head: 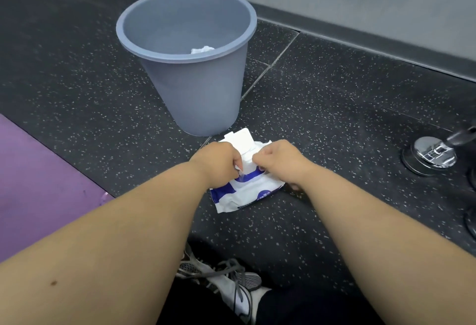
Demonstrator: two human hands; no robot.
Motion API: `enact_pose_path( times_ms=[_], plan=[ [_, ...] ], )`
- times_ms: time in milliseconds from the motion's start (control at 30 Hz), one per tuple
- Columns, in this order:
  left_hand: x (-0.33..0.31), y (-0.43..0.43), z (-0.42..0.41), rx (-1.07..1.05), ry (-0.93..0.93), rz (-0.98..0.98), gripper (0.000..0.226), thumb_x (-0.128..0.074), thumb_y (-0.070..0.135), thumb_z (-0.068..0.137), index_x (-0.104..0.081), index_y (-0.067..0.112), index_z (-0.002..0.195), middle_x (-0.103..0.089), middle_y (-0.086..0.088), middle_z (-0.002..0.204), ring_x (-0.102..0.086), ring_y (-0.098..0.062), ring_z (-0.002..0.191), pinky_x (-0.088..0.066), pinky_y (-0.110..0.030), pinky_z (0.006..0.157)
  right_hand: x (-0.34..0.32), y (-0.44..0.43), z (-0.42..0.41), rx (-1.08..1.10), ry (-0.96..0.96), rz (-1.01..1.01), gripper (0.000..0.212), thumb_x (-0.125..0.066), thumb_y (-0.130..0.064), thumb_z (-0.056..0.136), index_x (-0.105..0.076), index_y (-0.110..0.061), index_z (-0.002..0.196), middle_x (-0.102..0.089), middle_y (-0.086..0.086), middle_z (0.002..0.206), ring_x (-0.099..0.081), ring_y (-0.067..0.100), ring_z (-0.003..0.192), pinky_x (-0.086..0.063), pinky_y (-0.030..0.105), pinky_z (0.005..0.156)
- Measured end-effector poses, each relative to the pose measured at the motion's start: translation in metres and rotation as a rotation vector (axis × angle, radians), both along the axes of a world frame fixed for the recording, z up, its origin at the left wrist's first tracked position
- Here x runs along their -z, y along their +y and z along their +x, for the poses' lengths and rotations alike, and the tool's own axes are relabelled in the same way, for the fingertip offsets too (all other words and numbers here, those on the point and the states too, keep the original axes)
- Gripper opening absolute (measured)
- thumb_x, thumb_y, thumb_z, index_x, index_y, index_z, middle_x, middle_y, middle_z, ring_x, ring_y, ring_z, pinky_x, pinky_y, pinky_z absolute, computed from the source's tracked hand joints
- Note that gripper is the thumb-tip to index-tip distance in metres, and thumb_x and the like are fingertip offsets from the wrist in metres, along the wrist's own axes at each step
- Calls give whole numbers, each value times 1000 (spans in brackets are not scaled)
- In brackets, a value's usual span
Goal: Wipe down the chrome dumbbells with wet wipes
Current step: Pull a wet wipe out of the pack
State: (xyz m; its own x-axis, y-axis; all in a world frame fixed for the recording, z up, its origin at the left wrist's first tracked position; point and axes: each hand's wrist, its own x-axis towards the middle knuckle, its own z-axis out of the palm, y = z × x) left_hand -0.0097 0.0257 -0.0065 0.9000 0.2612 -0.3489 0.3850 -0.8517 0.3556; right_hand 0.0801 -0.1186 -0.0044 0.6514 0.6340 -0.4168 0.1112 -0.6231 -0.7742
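A grey bin [192, 92], with a crumpled wipe [202, 49] inside, is stood just beyond the wipe pack [244, 194], presumably so used sheets can be dropped in. A fresh wipe [246, 161] at the opened flap is pinched by the left hand [216, 163], while the pack is gripped and steadied by the curled right hand [279, 162]. The chrome dumbbell [432, 155] is left untouched on the floor, far right.
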Motion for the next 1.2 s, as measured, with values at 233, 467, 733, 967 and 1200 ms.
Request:
enact_pose_path(
  times_ms=[233,467,733,967,1200],
  plan=[
    [-2,-2,1,18,23,20,11,-65,20,91,-72,29,89,-66,4,103,-58,-16,94,-42,-23,73,6,0,7,188,177,104,25,-50,-22,79,-51,-19,54,-60,3,65,-50,21,71,-44,38,74],
    [-1,-3,1,26,53,25,14,-62,21,93,-70,30,85,-63,4,106,-59,-18,96,-49,-28,78,-8,0,14,471,462,305,19,-39,-4,93,-46,-6,76,-55,15,86,-63,33,100,-56,50,92],
    [-4,-9,6,18,96,-10,24,-52,26,97,-57,16,76,-48,0,78,-45,-19,69,-39,-29,64,-26,5,16,806,620,652,27,-36,1,95,-38,-11,71,-37,4,64,-35,16,52,-38,29,52],
    [0,-10,5,46,88,84,19,-49,13,97,-57,21,112,-45,1,111,-49,-20,93,-42,-29,77,-53,1,23,828,723,915,31,-33,8,94,-37,-12,71,-35,2,60,-29,14,53,-31,27,52],
    [-9,-10,4,41,125,36,19,-49,21,98,-63,11,106,-50,-2,106,-54,-23,94,-46,-32,79,-73,0,23,846,819,1035,17,-40,5,98,-47,-4,86,-45,8,68,-38,14,52,-47,27,51]
  ],
)
